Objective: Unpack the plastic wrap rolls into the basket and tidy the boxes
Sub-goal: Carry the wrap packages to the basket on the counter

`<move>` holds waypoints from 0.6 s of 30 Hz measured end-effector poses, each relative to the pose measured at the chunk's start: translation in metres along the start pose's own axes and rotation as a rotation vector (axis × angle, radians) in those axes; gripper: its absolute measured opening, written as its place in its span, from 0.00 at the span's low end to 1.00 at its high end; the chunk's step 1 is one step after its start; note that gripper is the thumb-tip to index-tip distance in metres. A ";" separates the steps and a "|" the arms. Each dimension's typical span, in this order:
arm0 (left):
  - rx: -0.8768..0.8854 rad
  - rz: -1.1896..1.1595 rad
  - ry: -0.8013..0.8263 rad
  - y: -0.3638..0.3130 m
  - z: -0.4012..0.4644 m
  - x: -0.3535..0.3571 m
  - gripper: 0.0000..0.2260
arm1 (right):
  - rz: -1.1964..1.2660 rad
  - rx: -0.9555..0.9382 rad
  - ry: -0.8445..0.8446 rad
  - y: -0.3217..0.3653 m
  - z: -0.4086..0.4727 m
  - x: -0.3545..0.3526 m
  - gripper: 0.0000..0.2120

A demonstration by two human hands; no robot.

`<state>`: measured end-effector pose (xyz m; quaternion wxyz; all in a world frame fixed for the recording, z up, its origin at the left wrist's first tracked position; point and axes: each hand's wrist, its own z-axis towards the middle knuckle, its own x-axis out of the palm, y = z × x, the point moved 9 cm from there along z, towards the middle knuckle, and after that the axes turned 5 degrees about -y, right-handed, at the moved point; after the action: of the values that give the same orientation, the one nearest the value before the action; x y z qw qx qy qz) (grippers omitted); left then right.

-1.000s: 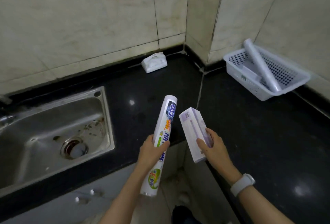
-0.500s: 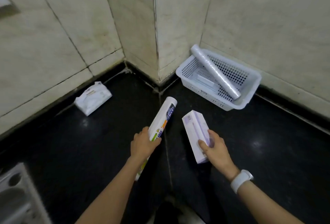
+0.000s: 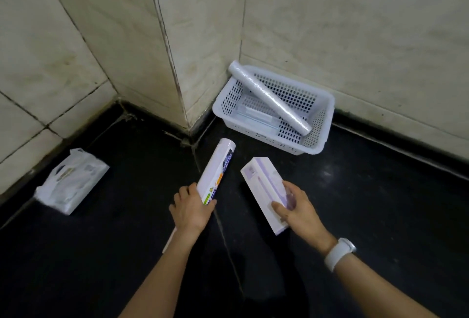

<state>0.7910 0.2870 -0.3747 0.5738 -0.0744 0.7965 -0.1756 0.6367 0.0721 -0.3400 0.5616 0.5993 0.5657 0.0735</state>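
Observation:
My left hand [image 3: 190, 207] grips a long white printed tube of plastic wrap [image 3: 215, 170], which points up towards the basket. My right hand [image 3: 295, 206] holds a pale lilac box [image 3: 264, 185] by its near end, just above the black counter. A white perforated basket [image 3: 322, 124] stands in the wall corner beyond both hands. A clear plastic wrap roll [image 3: 269, 98] leans diagonally across it, one end over the back rim. A flat pale item [image 3: 256, 114] lies on the basket floor under the roll.
A white plastic packet [image 3: 72, 182] lies on the black counter [image 3: 380, 203] at the left, close to the tiled wall. Tiled walls close in the back and form a jutting corner next to the basket. A white watch is on my right wrist.
The view swung right, away from the sink, and closer to the basket. Both hands, still holding the tube and the box, moved forward over the counter towards the basket.

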 end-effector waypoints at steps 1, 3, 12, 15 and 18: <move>-0.013 -0.017 -0.004 -0.001 -0.002 -0.003 0.34 | 0.008 -0.011 0.018 0.000 -0.001 0.001 0.31; 0.005 -0.107 -0.077 -0.011 -0.010 -0.018 0.33 | 0.024 -0.035 0.051 0.001 -0.002 0.001 0.33; 0.215 -0.951 0.278 -0.085 -0.061 -0.033 0.27 | 0.234 -0.134 0.300 0.017 -0.019 -0.013 0.31; 0.198 -1.040 0.375 -0.091 -0.068 -0.024 0.25 | 0.239 -0.166 0.354 0.018 -0.024 -0.020 0.26; 0.047 -1.139 0.354 -0.089 -0.067 -0.015 0.20 | 0.298 -0.147 0.055 0.011 -0.016 -0.050 0.24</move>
<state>0.7259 0.2223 -0.3105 0.2492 -0.4468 0.7107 -0.4829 0.6140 0.0461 -0.2988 0.5710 0.6317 0.4790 0.2133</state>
